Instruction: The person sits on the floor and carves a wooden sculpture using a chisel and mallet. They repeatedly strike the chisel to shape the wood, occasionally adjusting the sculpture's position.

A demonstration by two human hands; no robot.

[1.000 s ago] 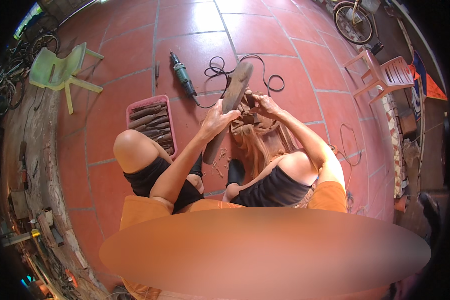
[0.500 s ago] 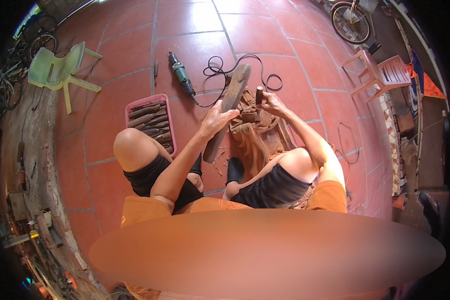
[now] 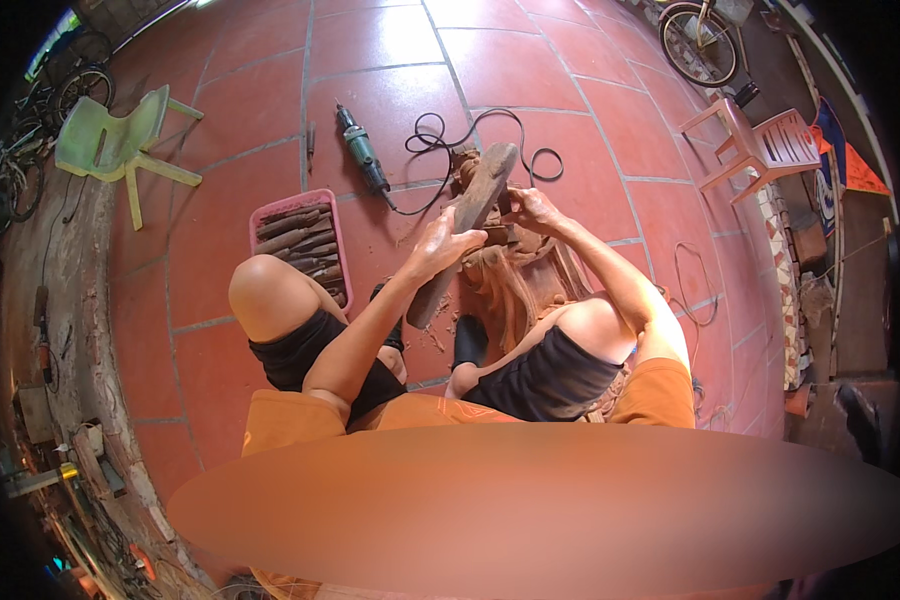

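Observation:
A long, flat wooden mallet slants across the middle of the view, its lower part gripped in my left hand. My right hand is closed around a wood chisel, partly covered by the mallet's upper end. Under both hands stands a brown carved wood piece with flowing grooves, between my legs. The mallet's upper end lies over or against the chisel handle; whether they touch I cannot tell. The chisel's tip is hard to make out against the carving.
Left of my hands, a pink basket holds several chisels. Beyond it a green power tool lies on red tiles, its black cord looping behind the carving. Wood chips lie near my feet. A green chair and a pink chair stand at the sides.
The mallet's upper end has swung down and right, over the chisel handle that showed upright before. My right hand has shifted slightly left and down with the chisel.

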